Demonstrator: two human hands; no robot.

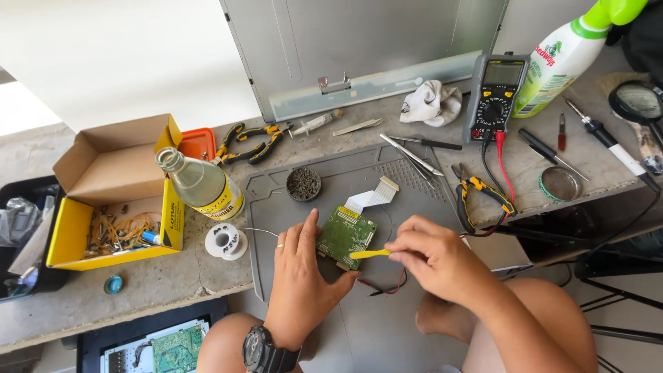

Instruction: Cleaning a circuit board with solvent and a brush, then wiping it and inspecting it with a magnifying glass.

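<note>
Two bare hands work over a grey silicone mat (414, 331) on a concrete bench (159, 290). Left hand (300, 273), with a ring and a black wristwatch (266, 354), lies flat and spread, its fingertips steadying the left edge of a small green circuit board (345, 233); it grasps nothing. Right hand (431, 259) pinches a thin yellow tool (369, 254), whose tip rests at the board's lower edge. From the board's upper side a white ribbon cable (373, 195) runs up the mat. Beneath the board lie red and black leads (387, 287), apparently multimeter probes, though their tips are hard to make out. Just left of the mat sit a solder spool (226, 242) and a glass bottle (200, 183) lying on its side against a yellow cardboard box (110, 190). Farther back: a round tin of screws (304, 184), tweezers (414, 156), yellow-handled cutters (480, 197), a multimeter (496, 97) and a white rag (431, 102).
</note>
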